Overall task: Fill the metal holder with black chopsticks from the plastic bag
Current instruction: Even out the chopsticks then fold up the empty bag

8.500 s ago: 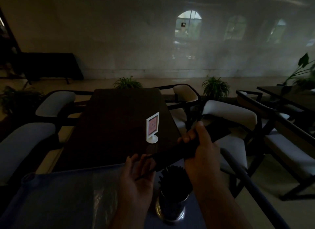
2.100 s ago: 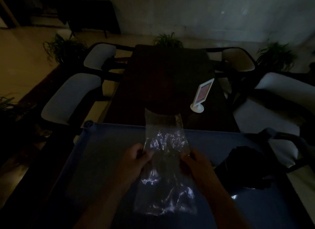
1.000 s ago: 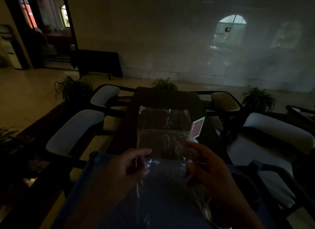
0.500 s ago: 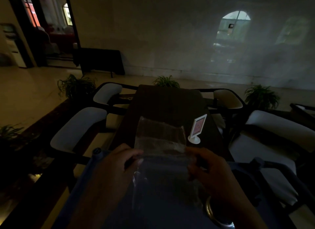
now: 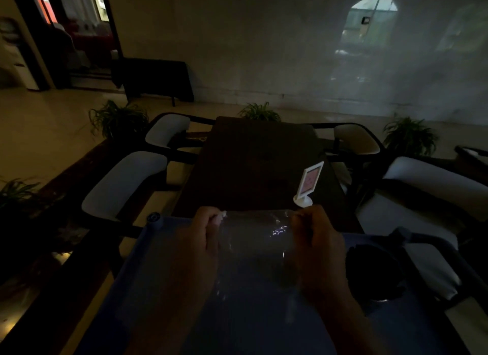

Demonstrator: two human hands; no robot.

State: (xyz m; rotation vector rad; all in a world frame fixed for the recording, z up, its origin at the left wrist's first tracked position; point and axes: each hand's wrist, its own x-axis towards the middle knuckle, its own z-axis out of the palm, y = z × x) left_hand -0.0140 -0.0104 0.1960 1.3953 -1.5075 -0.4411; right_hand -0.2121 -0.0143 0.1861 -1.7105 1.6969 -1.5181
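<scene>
1. No legible txt, brand or nr anywhere; the shot is too dark.
2. White sign stand (image 5: 309, 183), right of centre on the desk (image 5: 245, 167): pinkish card w/ some print, too blurred to read.
3. Arched window (image 5: 375, 24), upper right: small dark box, markings illegible.

The plastic bag (image 5: 253, 238) is clear and crinkly. It is held flat by its top corners, one in the left hand (image 5: 203, 238), one in the right hand (image 5: 317, 238). The metal holder (image 5: 381, 298) stands just right of it, packed with black chopsticks (image 5: 372, 265).
</scene>
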